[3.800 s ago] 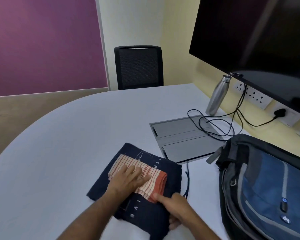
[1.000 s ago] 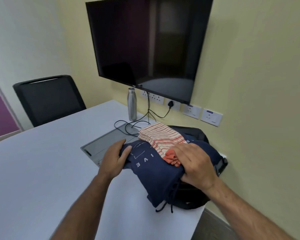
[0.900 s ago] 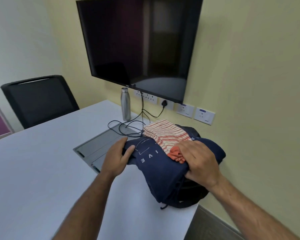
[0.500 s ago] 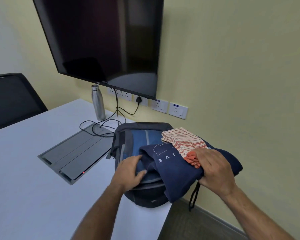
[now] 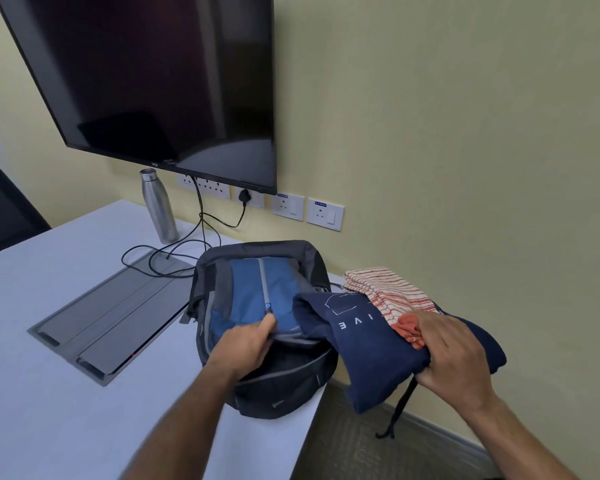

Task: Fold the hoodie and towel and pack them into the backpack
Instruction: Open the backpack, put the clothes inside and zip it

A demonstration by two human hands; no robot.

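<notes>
Backpack (image 5: 257,296): black and grey with blue front panel, lying on the counter's (image 5: 49,393) near corner, main opening gaping toward 6 o'clock. Hoodie (image 5: 368,355): navy, folded, white lettering up, held off the counter at the backpack's 3 o'clock, black drawcord dangling. Towel (image 5: 385,294): folded, white with orange stripes, stacked on the hoodie's far end.

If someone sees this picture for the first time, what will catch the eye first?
First, the folded navy hoodie with the striped towel on top, gripped by the right hand beyond the table edge. Next, the backpack at the table's corner, its opening held by the left hand. Above, a dark screen fills the wall.
</notes>
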